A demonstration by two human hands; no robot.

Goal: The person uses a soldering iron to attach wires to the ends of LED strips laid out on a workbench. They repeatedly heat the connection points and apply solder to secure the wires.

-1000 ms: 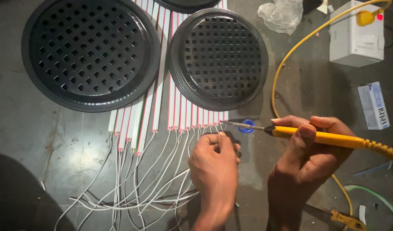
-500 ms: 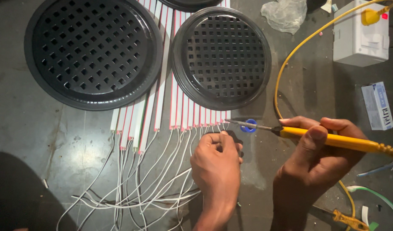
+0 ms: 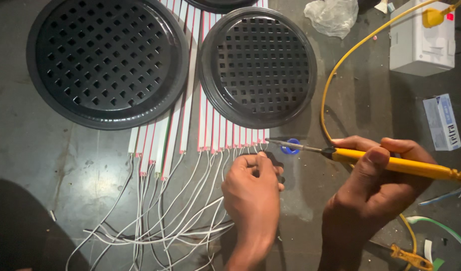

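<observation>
My right hand [image 3: 376, 185] grips a yellow soldering iron [image 3: 391, 163], its metal tip pointing left toward the right end of a row of white strips [image 3: 210, 130] with red edges. My left hand [image 3: 253, 193] is closed, its fingertips pinching a thin white wire [image 3: 255, 150] just below the last strips, close to the iron's tip. White wires [image 3: 155, 231] trail from the strips toward me in a tangle. A small blue ring [image 3: 293, 146] lies right under the iron's tip.
Two round black perforated covers [image 3: 107, 60] [image 3: 258, 65] rest on the strips. A yellow cord [image 3: 341, 65] curves up to a white box [image 3: 423, 42] at the top right. A crumpled plastic bag [image 3: 333, 15], a small blue-and-white carton [image 3: 441, 123] and yellow pliers [image 3: 411, 257] lie around.
The soldering iron's tip has stayed near the last strips while my right hand shifted slightly right along the handle. My left hand has held its place on the wire.
</observation>
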